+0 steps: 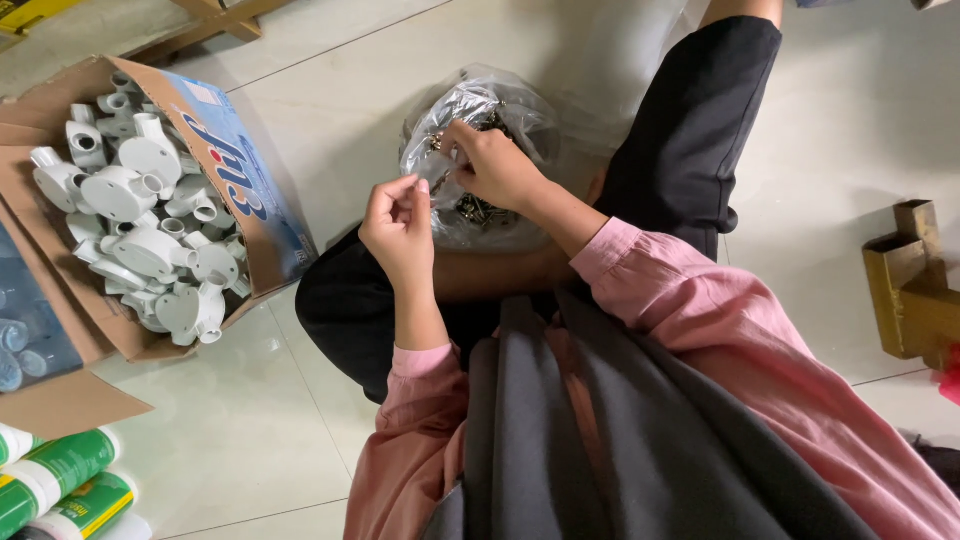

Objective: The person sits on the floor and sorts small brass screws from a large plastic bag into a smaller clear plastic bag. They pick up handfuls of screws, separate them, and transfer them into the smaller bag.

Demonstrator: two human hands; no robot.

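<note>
Right hand (497,165) is pinching the crinkled clear plastic bag of small brass screws (478,150) — left hand (400,228) pinching something tiny; a tug may be spilling screws onto the floor.

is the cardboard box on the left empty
No, the cardboard box is heaped with white plastic pipe fittings, lying open on the floor left of the person's hands.

Seated person on a tiled floor (820,130), seen from above. The right hand (497,165) reaches into a clear plastic bag (480,110) of small dark metal screws (478,210); the left hand (398,228), fingertips pinched together, is just beside it. An open cardboard box (250,190) of white plastic conduit fittings (140,230) stands at left; 2 green-and-white tubes (60,480) lie at lower left.
</note>
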